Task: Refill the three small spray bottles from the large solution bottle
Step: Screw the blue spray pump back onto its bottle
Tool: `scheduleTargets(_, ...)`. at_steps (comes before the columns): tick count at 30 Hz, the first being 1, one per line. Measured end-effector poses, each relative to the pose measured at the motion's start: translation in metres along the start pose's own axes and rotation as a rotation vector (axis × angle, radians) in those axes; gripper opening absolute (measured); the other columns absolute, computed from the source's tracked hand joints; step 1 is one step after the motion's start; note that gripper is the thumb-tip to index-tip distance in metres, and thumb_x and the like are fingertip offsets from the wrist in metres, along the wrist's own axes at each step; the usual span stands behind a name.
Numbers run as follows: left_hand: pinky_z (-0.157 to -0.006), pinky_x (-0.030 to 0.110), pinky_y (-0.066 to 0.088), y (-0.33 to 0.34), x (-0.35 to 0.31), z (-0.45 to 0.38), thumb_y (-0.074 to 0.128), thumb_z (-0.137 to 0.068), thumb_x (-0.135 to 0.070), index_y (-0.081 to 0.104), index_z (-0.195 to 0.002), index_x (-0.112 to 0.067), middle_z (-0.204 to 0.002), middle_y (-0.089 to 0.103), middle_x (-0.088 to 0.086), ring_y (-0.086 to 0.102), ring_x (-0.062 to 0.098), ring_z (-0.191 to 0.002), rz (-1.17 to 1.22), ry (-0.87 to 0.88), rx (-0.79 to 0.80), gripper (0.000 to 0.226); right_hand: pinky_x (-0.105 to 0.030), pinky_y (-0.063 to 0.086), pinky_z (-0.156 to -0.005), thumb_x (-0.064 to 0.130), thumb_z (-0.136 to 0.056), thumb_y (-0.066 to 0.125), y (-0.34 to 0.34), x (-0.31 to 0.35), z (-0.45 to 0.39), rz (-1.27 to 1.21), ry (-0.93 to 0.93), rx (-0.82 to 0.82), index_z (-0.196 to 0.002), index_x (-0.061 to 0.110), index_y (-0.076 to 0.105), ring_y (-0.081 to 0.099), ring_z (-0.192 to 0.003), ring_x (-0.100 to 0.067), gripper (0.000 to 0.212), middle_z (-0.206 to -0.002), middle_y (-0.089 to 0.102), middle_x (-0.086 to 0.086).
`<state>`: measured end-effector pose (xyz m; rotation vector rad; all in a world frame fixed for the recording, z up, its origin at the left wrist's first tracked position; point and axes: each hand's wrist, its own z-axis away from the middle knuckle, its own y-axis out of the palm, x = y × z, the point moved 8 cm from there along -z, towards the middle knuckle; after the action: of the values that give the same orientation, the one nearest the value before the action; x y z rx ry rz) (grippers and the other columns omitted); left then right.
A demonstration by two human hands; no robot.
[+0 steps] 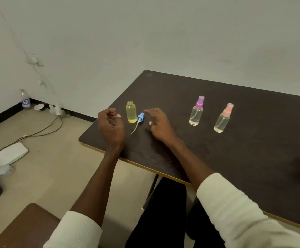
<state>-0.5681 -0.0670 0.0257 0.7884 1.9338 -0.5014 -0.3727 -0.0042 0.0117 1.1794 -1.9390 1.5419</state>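
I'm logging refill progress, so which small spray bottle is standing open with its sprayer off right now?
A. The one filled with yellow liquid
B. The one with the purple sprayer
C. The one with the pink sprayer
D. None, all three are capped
A: the yellow-filled bottle stands with a bare neck, its blue sprayer lying on the table beside it, while the purple-topped bottle and pink-topped bottle keep theirs on.

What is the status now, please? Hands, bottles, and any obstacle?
Left hand and right hand empty, flanking open yellow bottle. Blue spray cap lies beside it. Purple-capped bottle, pink-capped bottle still closed. No obstacle.
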Motion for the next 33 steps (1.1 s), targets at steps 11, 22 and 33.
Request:
scheduleTargets(11,-0.069,0.011,0.050,0.028,0.008,0.004,0.064,-0.089,0.002,0.062,-0.100,-0.014,-0.092,0.060,-0.005,0.057,0.005,-0.078,-0.118,-0.013,0.316,0.020,-0.029,0.040,-0.086,0.011,-0.078,0.071,0.028,-0.012,-0.038,0.158,-0.105,0.134,-0.098,0.010,0.070,0.055,-0.099,-0.022,0.020,-0.106,0.063,-0.004)
scheduleTargets(22,-0.068,0.010,0.046,0.011,-0.001,0.005,0.064,-0.084,0.001,0.058,-0.102,-0.018,-0.099,0.060,0.000,0.057,0.013,-0.087,-0.042,0.059,0.141,0.027,-0.023,0.050,-0.069,0.019,-0.082,0.075,-0.013,-0.003,-0.005,-0.180,0.020,0.066,-0.089,0.017,0.073,0.064,-0.077,-0.011,0.008,-0.085,0.071,0.003)
scheduleTargets(33,-0.104,0.032,0.049,0.026,0.023,-0.001,0.070,-0.090,-0.006,0.049,-0.144,-0.015,-0.144,0.056,0.003,0.053,0.013,-0.129,-0.043,-0.258,0.301,0.059,-0.020,0.052,-0.069,0.003,-0.084,0.067,-0.078,0.073,-0.018,-0.426,-0.150,-0.355,-0.086,0.017,0.069,0.062,-0.072,0.001,0.014,-0.076,0.068,0.018)
